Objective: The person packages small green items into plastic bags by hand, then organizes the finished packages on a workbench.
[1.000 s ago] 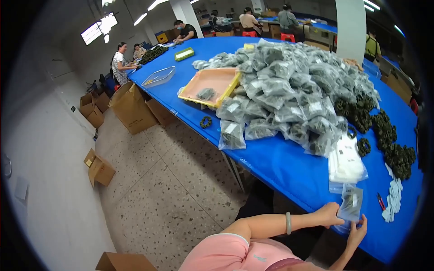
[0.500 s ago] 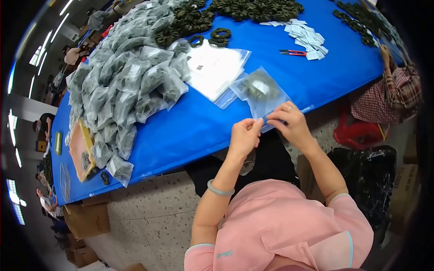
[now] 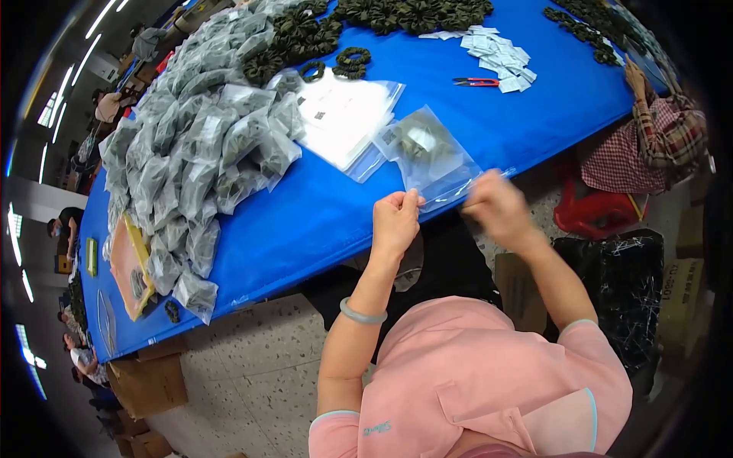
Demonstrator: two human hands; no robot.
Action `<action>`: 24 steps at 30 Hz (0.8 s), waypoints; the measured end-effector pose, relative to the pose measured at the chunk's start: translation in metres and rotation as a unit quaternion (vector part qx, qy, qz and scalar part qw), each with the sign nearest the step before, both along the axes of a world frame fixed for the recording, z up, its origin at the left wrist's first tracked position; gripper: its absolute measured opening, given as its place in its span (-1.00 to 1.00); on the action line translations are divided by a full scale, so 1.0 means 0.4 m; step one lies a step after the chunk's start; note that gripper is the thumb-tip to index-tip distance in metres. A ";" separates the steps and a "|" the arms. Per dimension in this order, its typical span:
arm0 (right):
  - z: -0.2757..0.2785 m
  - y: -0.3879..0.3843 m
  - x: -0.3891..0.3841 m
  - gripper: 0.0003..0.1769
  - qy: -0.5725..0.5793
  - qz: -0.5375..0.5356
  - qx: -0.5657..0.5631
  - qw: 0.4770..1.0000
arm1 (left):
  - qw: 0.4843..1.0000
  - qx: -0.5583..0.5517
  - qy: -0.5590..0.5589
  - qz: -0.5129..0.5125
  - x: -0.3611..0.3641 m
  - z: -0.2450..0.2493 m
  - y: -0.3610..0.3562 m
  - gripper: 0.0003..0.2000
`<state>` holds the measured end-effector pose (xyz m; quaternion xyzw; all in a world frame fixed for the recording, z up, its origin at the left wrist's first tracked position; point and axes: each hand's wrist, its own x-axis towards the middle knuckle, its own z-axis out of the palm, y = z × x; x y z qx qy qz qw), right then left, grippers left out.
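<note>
A clear plastic bag (image 3: 450, 172) lies near the blue table's front edge, with a dark green scrunchie (image 3: 418, 156) and a white label inside. My left hand (image 3: 397, 221) pinches the near left corner of its edge between thumb and fingers. At the right end of that same edge is my right hand (image 3: 500, 210), smeared by motion, so its grip is not clear. Just beyond the bag sits a stack of flat plastic bags (image 3: 343, 114) with white sheets.
A large heap of bagged scrunchies (image 3: 206, 137) covers the table's left part. Loose scrunchies (image 3: 412, 14), white labels (image 3: 496, 57) and red-handled thread snips (image 3: 477, 82) lie farther back. A yellow-rimmed tray (image 3: 130, 267) stands at left. Another person in a plaid sleeve (image 3: 660, 137) sits at right.
My right hand has moved apart from my left, rightward along the bag's edge. The left hand keeps its pinch on the corner. The whole view has shifted slightly.
</note>
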<state>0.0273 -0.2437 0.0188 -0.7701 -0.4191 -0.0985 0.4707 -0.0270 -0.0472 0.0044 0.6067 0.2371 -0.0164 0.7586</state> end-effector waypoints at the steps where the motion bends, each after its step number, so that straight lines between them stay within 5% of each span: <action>1: 0.038 -0.100 0.003 -0.93 0.140 -0.079 0.103 0.982 | 1.000 0.022 -0.002 -0.011 0.003 -0.002 -0.001 -0.72; 2: 0.067 -0.221 0.005 -0.96 0.274 -0.152 0.204 0.927 | 0.999 0.043 -0.003 -0.020 0.002 -0.006 0.000 -0.72; 5: 0.067 -0.582 -0.024 -0.91 0.065 -0.351 -0.033 0.933 | 0.997 0.069 -0.006 -0.035 -0.005 -0.010 0.012 -0.69; 7: 0.080 -0.568 -0.067 -0.91 0.157 -0.358 -0.032 0.920 | 0.992 0.120 -0.024 -0.029 -0.017 0.010 0.013 -0.68; 14: 0.014 0.013 -0.005 -0.86 0.029 -0.062 -0.070 0.995 | 0.975 0.201 -0.092 -0.022 0.020 -0.080 0.002 -0.68; 24: -0.009 0.142 0.016 -0.85 0.029 0.024 -0.098 0.994 | 0.991 0.103 -0.088 0.017 0.040 -0.088 -0.001 -0.65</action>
